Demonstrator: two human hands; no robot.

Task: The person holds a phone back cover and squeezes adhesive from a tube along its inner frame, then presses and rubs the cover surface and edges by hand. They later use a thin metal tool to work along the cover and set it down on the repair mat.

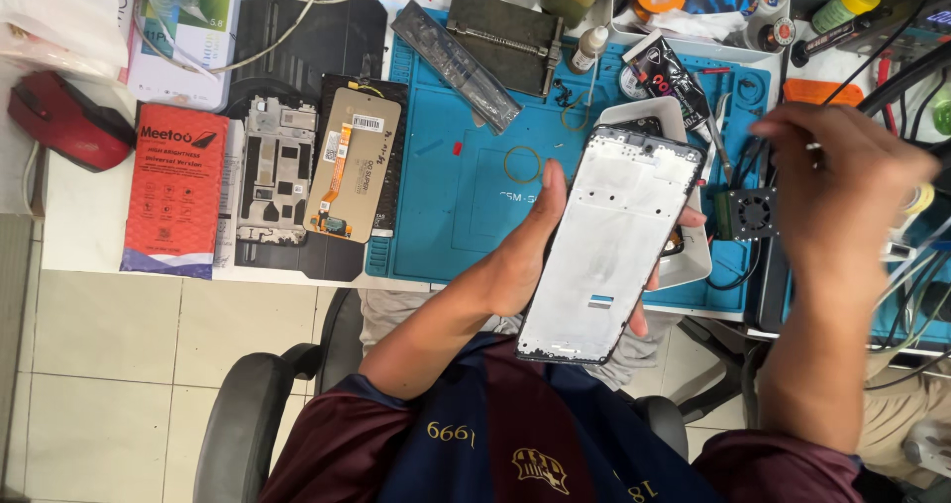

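I see my left hand (540, 255) gripping the white, black-rimmed rectangular phone frame (612, 241) by its edges, tilted above the blue rubber work mat (446, 181). My right hand (842, 191) hovers blurred, loosely curled, near a small black fan (750, 212); I cannot tell its grasp.

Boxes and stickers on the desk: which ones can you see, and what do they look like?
Red box: flat rectangle, far left, blue-white strip at the bottom.
White box: above it, green and blue picture, cable across.
Screen part: gold back, orange ribbon, small white sticker.
Black tube: top, red-white markings.
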